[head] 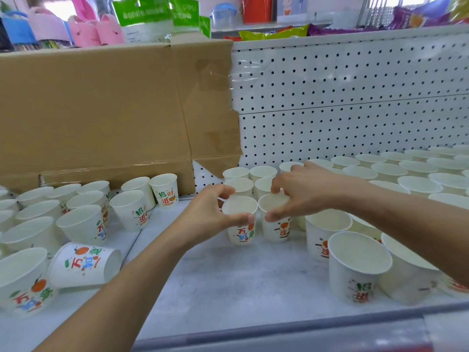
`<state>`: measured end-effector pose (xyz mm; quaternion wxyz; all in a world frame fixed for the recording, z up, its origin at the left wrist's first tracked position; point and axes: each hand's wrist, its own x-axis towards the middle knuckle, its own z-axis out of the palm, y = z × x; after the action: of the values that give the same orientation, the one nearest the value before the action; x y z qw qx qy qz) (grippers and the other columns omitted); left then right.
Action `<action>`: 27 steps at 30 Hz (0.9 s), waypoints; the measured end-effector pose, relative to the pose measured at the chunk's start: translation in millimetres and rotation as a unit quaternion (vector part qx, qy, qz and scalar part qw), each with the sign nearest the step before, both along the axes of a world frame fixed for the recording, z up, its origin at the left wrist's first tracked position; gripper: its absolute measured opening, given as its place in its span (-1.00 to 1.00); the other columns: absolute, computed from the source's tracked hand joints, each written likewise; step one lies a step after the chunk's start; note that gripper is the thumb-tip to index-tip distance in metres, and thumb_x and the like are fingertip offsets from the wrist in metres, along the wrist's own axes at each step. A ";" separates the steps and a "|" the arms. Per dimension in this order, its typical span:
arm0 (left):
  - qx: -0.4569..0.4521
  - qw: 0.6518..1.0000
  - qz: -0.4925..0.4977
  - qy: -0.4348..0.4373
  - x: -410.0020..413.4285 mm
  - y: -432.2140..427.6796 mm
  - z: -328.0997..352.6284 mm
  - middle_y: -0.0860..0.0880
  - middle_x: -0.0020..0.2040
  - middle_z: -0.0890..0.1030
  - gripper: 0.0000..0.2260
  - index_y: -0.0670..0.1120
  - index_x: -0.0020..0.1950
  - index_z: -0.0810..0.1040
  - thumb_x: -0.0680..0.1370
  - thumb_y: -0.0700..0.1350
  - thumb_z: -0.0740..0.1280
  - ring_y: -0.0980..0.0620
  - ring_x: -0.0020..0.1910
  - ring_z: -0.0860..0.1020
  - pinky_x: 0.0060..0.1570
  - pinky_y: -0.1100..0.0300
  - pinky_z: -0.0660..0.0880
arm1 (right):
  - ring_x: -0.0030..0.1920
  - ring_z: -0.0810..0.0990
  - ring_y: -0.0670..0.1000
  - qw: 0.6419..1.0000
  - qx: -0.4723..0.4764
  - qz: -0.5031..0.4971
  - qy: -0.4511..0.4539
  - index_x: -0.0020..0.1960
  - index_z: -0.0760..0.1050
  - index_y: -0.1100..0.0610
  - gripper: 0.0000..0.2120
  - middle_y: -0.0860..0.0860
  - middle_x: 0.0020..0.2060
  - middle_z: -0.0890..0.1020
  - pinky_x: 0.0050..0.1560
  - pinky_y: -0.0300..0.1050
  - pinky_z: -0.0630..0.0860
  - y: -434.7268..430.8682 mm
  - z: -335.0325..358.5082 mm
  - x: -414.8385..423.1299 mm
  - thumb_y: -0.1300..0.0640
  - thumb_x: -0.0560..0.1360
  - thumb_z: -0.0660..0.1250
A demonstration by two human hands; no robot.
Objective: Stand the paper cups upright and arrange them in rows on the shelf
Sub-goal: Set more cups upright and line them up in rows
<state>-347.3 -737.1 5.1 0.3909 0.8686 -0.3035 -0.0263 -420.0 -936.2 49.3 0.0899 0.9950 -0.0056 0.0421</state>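
Cups (241, 233) rim-pinched: left hand (206, 215), right hand (302, 193)

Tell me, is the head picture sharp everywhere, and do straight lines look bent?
Head view: the wide lens bows the pegboard seam and the shelf edge; the front-right cup print is smeared, while the held cup in the left hand reads clearer; light is soft, shadows faint.

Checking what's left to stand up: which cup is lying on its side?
The cup at the lower left, mouth facing right with its orange print up; the cups around it stand upright.
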 end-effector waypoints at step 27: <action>-0.169 0.900 0.318 -0.247 -78.3 162.6 -46.8 0.12 0.17 0.45 -0.62 0.05 0.26 0.46 0.47 -0.07 0.44 0.13 0.19 0.40 0.14 0.28 0.36 | 0.32 0.34 -0.14 0.922 0.316 0.218 -0.051 0.44 0.25 -0.13 -0.40 -0.17 0.39 0.35 0.33 -0.09 0.35 186.5 -43.8 -1.5 -0.24 0.46 0.31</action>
<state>-425.6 -574.5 -41.7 0.4314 0.8186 -0.0983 0.3663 -421.5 -749.6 5.5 -0.2415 0.9447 0.1943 0.1074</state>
